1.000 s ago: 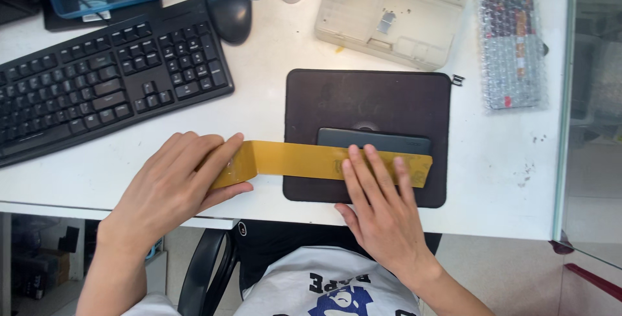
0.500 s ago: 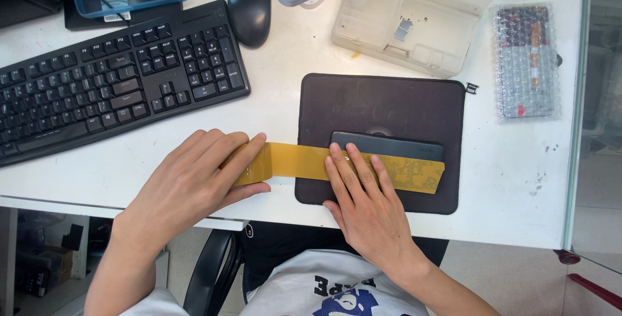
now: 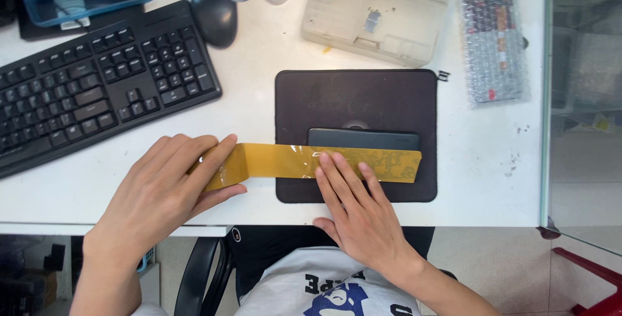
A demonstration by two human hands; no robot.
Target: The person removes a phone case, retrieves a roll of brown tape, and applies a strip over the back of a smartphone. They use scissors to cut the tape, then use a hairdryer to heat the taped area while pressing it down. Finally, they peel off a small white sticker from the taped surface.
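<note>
**Tape pressed further along the phone**

A strip of yellow tape [image 3: 311, 162] is stretched across a dark phone [image 3: 363, 140] that lies on a black mat [image 3: 356, 99] near the front edge of the white desk [image 3: 259, 108]. The tape's left end is gripped by the left hand [image 3: 165, 189], whose fingers are curled over it with the thumb underneath, so that this end is held lifted off the desk. The right hand [image 3: 359, 209] is laid flat and open on the tape, nothing being gripped; its fingertips [image 3: 337, 159] are pressed on the strip just where it crosses the phone's lower edge.

Compared with 1 second ago, the right hand is seen to have been moved leftward along the strip, and more of the patterned right part of the tape is now left uncovered and lying flat on the phone. The left hand's hold is unchanged. From this it is judged that the tape is being smoothed down from right to left, with the right portion already stuck and the left portion not yet laid.

A black keyboard [image 3: 97, 95], a mouse [image 3: 212, 8], a clear plastic case [image 3: 372, 14] and a bubble-wrapped packet [image 3: 495, 47] are left untouched further back.
</note>
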